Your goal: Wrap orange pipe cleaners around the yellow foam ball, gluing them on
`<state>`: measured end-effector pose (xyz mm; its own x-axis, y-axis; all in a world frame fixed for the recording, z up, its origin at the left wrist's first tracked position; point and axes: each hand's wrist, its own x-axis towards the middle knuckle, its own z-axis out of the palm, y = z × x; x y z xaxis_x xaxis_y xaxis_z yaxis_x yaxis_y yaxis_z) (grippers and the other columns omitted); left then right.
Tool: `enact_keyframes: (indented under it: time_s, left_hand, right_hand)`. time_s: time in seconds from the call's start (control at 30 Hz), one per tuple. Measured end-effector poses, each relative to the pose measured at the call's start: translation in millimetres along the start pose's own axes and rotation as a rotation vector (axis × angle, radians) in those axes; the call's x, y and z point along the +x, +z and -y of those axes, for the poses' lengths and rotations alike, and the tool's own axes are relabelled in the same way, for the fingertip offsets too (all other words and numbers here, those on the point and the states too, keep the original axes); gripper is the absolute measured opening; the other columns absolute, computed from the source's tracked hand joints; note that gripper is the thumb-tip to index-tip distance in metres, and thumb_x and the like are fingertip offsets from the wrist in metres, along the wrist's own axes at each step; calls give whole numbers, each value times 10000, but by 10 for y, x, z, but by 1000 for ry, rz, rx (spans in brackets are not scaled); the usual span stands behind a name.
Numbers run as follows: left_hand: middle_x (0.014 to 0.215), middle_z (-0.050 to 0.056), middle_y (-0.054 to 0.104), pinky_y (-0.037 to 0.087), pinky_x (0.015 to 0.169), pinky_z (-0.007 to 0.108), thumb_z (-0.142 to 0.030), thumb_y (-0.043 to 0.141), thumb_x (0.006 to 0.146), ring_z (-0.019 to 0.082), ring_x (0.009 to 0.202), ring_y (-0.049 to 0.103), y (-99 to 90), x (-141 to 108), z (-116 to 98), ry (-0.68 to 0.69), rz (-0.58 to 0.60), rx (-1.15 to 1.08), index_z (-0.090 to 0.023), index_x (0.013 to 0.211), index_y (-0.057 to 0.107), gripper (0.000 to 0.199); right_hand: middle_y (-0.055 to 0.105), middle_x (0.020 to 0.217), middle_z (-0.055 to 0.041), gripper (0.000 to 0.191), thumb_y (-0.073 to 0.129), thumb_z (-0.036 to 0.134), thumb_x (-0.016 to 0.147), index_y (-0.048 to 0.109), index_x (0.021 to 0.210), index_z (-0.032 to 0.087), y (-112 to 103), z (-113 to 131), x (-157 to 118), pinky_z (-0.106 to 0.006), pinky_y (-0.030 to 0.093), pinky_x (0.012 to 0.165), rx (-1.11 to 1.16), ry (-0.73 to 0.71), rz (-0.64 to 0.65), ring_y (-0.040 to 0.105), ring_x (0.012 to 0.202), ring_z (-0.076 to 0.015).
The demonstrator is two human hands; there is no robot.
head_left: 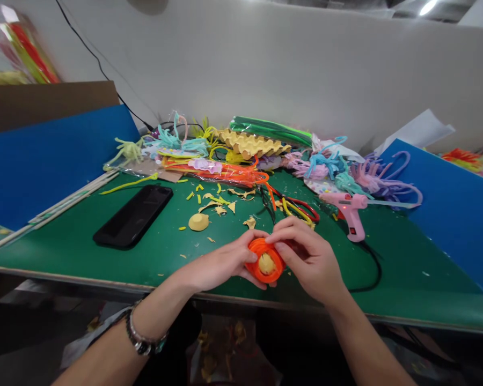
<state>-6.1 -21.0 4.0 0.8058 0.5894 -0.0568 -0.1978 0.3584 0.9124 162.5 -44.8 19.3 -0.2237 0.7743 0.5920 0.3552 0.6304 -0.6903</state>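
Over the table's front edge, I hold an orange ring of coiled pipe cleaner (280, 266) around a pale yellow cup-like piece (266, 263). My left hand (241, 260) wraps its left side and underside, the thumb resting on the rim. On the upper right, the thumb and fingers of my right hand (306, 252) pinch the coil's edge; what exactly lies between the fingertips is partly hidden. A round yellow carton piece (198, 222) lies on the green table (161, 262) left of my hands, among torn scraps. Scissors with red and yellow handles (300, 209) lie just beyond my fingers.
A pink glue gun (350, 209) with a black cord stands at right. A black phone (133, 216) lies at left near thin sticks (56, 209). Pipe cleaner bundles (221, 171) and an egg carton (251, 143) line the back; blue panels (56, 161) flank the table.
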Motion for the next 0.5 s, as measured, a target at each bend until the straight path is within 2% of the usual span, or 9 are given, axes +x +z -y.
enact_keyframes:
  time_s: [0.17,0.33,0.5]
  left_hand:
    - [908,18,567,453,725,280,-244,511,764,134,799,546,38,-6,3,43,-90,52,-183,955,566,208]
    - [889,9,564,452,734,274,-250,533,736,141,827,526,68,1,-10,56,-200,95,-184,933,571,211]
    - [881,7,579,455,725,272,-183,515,693,137,811,546,68,46,-24,34,-347,-104,-186,937,539,246]
  right_hand:
    - [565,749,-13,188,509,129,819,671,791,220,12,9,-1,-234,480,609,-75,-44,19,558,690,-114]
    - [569,805,-23,188,502,118,820,654,860,220,21,-13,-16,-240,491,637,-180,-102,2,563,731,-120]
    - [585,835,-33,199,506,102,813,629,924,212,36,-19,-18,-252,501,677,-297,-173,-55,580,782,-135]
